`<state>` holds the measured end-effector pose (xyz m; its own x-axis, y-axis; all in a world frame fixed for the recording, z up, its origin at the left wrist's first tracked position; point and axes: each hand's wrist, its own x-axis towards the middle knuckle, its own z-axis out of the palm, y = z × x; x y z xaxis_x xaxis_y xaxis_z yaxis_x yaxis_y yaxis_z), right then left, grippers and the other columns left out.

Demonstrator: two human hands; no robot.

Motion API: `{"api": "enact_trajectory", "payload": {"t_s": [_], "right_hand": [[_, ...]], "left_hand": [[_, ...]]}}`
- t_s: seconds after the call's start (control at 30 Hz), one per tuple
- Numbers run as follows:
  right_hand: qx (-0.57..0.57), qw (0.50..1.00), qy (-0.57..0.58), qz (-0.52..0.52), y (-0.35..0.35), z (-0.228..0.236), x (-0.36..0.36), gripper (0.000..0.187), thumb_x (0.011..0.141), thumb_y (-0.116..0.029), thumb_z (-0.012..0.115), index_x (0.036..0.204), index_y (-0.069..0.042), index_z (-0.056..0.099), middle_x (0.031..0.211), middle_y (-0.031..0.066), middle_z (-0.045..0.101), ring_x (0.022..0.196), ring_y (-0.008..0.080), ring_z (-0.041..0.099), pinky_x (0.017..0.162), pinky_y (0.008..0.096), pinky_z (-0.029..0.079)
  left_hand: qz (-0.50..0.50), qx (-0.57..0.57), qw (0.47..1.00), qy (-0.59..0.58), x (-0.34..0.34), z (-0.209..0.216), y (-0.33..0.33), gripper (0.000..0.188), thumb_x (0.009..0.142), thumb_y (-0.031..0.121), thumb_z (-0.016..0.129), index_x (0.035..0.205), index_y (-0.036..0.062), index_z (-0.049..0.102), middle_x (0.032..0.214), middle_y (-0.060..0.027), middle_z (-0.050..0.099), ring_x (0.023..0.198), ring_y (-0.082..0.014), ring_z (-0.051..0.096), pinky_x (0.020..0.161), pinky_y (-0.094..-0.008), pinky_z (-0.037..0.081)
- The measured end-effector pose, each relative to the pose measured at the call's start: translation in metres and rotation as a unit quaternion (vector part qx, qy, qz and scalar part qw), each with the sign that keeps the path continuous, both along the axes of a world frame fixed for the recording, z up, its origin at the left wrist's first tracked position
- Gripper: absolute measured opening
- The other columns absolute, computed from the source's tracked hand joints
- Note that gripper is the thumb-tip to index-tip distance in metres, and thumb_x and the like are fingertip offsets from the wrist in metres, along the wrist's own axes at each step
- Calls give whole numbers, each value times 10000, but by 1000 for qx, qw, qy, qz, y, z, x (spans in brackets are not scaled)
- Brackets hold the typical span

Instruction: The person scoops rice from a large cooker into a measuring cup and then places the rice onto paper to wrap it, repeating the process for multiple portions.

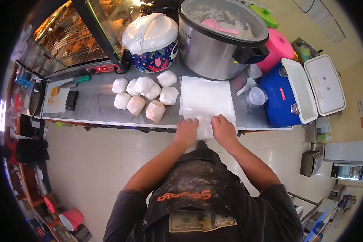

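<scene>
My left hand (186, 132) and my right hand (224, 131) are at the counter's front edge, fingers curled in around a thin, whitish sheet (204, 129). The sheet looks slightly see-through and spans the gap between them. Just beyond my fingers lies a flat stack of white paper (207, 97). To its left sits a group of several rounded bundles (144, 84) wrapped in white paper, some partly stacked; two nearer ones (155, 111) look brownish through the wrap. Behind the paper stands a large steel rice cooker (207, 56), uncovered, with white rice (230, 18) and a pink scoop (220, 27) inside.
A flower-patterned container (153, 60) with a white lid stands beside a lit glass display case (76, 36). Right of the paper are a white spoon (246, 85), clear plastic cups (257, 97) and an opened blue cooler box (280, 97). A green-handled knife (82, 79) lies far left near a white board (54, 97).
</scene>
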<state>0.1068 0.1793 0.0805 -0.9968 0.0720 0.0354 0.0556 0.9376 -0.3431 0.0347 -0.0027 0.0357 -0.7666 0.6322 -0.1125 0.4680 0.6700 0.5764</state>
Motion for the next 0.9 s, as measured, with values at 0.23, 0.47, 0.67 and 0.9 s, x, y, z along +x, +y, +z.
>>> {"api": "enact_trajectory", "payload": {"t_s": [0.23, 0.47, 0.67, 0.9], "right_hand": [[-91, 992, -21, 80, -33, -20, 28, 121, 899, -91, 571, 988, -35, 631, 1006, 164, 659, 950, 371, 639, 786, 497, 527], [-81, 993, -8, 83, -30, -33, 11, 391, 874, -171, 673, 1252, -74, 638, 1140, 135, 646, 1107, 345, 615, 939, 438, 509], [-10, 986, -30, 161, -24, -13, 9, 479, 858, -192, 707, 1321, -111, 617, 1217, 106, 622, 1129, 331, 599, 954, 447, 496], [-79, 983, 26, 161, -12, -28, 13, 203, 883, -185, 685, 1044, -63, 703, 1066, 113, 683, 1051, 343, 616, 903, 454, 501]], "left_hand": [[30, 190, 977, -90, 5, 2, -20, 347, 753, -106, 558, 1054, 68, 577, 1014, -183, 571, 1033, -401, 552, 892, -491, 467], [209, 131, 969, -18, 28, -16, -35, 220, 814, 59, 662, 1023, 12, 610, 954, -169, 616, 944, -361, 592, 827, -454, 491], [136, 118, 952, -249, 25, -23, -47, 280, 892, 232, 675, 902, -48, 659, 835, -210, 686, 753, -360, 658, 726, -461, 520], [48, 193, 969, -150, 14, -15, -52, 240, 934, 204, 676, 930, -28, 613, 803, -143, 648, 710, -256, 670, 662, -406, 524]]}}
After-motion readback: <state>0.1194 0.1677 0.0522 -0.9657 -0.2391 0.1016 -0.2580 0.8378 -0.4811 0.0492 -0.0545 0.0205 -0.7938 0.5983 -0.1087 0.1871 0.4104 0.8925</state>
